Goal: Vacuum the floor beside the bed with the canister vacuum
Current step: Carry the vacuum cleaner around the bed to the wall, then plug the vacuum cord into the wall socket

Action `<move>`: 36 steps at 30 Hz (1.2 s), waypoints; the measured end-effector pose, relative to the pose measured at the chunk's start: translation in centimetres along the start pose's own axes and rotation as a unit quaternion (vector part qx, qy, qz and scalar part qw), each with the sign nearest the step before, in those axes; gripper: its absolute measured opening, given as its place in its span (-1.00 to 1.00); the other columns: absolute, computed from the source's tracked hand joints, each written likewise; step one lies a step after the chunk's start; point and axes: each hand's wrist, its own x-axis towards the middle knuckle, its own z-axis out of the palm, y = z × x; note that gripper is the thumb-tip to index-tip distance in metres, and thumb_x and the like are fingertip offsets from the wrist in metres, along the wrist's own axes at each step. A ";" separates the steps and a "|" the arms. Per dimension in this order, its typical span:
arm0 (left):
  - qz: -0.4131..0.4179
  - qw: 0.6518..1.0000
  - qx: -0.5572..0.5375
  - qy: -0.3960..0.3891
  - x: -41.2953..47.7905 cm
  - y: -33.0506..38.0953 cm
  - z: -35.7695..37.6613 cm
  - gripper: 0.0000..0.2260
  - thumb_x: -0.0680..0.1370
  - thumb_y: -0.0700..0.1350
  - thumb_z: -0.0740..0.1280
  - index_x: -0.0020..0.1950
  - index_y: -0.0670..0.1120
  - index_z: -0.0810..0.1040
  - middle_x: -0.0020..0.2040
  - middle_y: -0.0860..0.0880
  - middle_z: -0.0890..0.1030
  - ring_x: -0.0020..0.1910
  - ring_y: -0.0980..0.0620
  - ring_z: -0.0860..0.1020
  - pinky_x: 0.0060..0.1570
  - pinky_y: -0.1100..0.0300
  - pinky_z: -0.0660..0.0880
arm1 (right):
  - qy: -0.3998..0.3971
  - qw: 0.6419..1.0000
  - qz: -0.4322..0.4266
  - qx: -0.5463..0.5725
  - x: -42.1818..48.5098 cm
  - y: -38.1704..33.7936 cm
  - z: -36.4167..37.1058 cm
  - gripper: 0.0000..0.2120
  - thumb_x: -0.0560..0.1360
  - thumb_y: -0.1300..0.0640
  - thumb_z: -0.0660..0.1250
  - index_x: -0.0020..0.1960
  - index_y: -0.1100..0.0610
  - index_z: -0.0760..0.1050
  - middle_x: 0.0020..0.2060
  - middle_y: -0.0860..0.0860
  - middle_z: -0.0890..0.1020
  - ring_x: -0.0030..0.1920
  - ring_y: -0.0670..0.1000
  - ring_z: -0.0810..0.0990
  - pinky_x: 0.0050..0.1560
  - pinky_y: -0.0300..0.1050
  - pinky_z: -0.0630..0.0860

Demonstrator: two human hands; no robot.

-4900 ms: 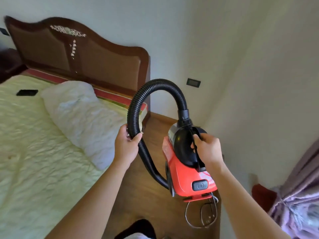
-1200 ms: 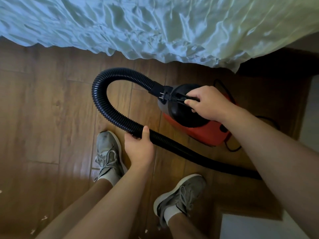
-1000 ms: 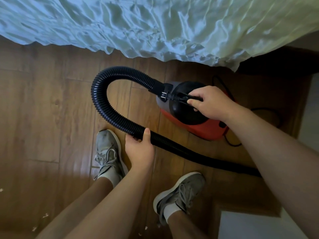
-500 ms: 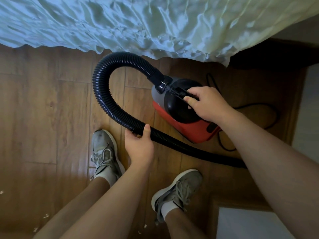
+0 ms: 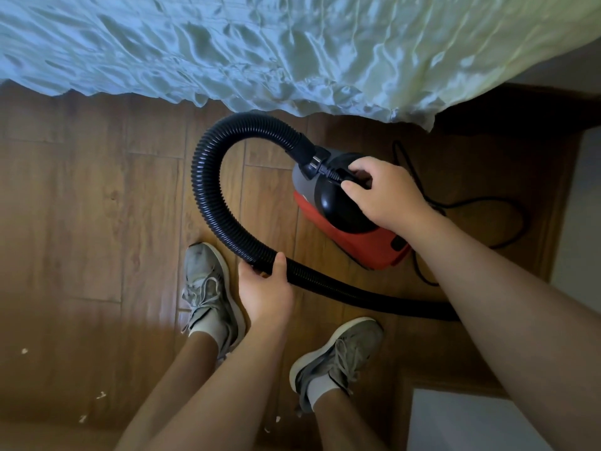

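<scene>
Red-and-black plastic canister vacuum point(image 5: 348, 236) appears set on brown wooden plank floor point(image 5: 81, 206), directly under right-hand grip, near draped pale satin bedsheet point(image 5: 260, 43).
- White scraps point(image 5: 100, 395) seen well left of both grips, not yet vacuumed.
- Left hand point(image 5: 265, 288) wrapped round black ribbed hose point(image 5: 208, 190), loop thereby steadied.
- Right hand point(image 5: 383, 193) curled round black top handle point(image 5: 335, 173), body thereby positioned.
- Seconds earlier vacuum was carried in air by headboard; now lowered.

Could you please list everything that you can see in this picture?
bedspread: one, pale blue-green to cream, across the top.
wooden floor: one, brown, below the bedspread.
canister vacuum: one, red and black, right of centre, near the bedspread's edge.
hose: one, black and ribbed, looping left from the vacuum.
power cord: one, black, on the floor right of the vacuum.
scraps: several, white, on the floor at lower left.
shoes: two, grey, bottom centre.
left hand: one, grips the hose.
right hand: one, grips the vacuum's handle.
</scene>
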 end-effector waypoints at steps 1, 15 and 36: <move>-0.001 1.000 0.004 -0.001 0.0 -0.1 -0.2 -0.83 0.61 -0.06 0.40 0.15 0.05 0.46 -0.04 0.21 0.55 -0.09 0.27 0.51 -0.09 0.30 0.41 | 0.006 1.000 -0.005 -0.002 0.3 -0.4 0.2 -0.61 0.57 -0.04 0.32 0.35 0.07 0.50 0.22 0.04 0.59 0.20 0.07 0.55 0.19 -0.07 0.48; -0.002 1.000 0.025 -0.014 0.2 -0.9 -1.8 -0.80 0.61 -0.10 0.40 0.20 0.04 0.47 -0.03 0.25 0.53 -0.08 0.31 0.50 -0.12 0.39 0.36 | 0.079 0.997 -0.004 -0.025 1.9 -2.5 1.8 -0.70 0.48 0.01 0.46 0.16 0.11 0.65 0.12 0.11 0.52 0.13 0.12 0.53 0.11 -0.09 0.45; 0.116 0.984 0.100 -0.087 -11.2 12.2 -1.7 -0.05 0.49 0.06 0.53 0.66 0.10 -0.06 0.65 0.03 0.15 0.60 -0.01 0.18 0.52 -0.09 0.26 | 0.167 0.976 0.018 0.138 -9.7 -5.0 -13.0 -0.89 0.46 -0.03 0.47 -0.04 -0.05 0.69 -0.24 -0.16 0.65 -0.20 -0.16 0.57 -0.18 -0.28 0.38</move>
